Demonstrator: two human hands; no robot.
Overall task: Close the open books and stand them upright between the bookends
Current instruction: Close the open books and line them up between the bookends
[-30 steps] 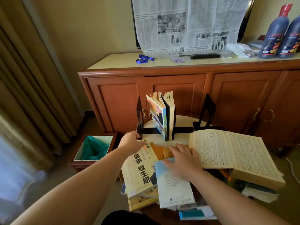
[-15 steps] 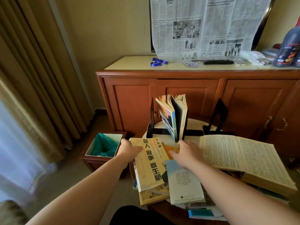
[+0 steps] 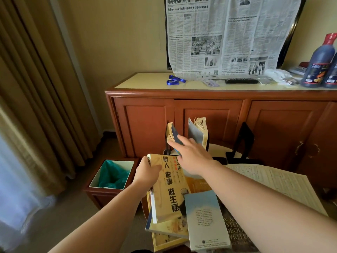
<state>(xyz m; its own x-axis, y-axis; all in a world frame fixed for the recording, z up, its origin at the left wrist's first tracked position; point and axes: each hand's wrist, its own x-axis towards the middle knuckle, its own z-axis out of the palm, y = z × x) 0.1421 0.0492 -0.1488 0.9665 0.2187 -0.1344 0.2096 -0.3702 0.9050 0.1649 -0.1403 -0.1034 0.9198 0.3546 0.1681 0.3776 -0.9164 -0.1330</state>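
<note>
The left hand (image 3: 145,172) grips the upper left edge of a closed yellow paperback (image 3: 167,189) with large black Chinese characters on its cover; the thumb lies on the cover and the fingers curl under the spine side. The book rests tilted on a pile of other books at the near edge of the small round desk (image 3: 218,148). The right hand (image 3: 193,157) reaches forward with fingers straight and spread, grip apart, its fingertips touching a leaning book (image 3: 172,134) that tips left against the left black bookend (image 3: 166,143). Just right of it a grey-covered book (image 3: 197,132) stands upright with its pages fanned at the top. The right bookend (image 3: 243,141) stands well apart from both, with nothing against it. A large open book (image 3: 284,183) lies flat to the right, partly behind the right forearm. A pale blue booklet (image 3: 206,220) lies closed on the pile below the yellow paperback.
</note>
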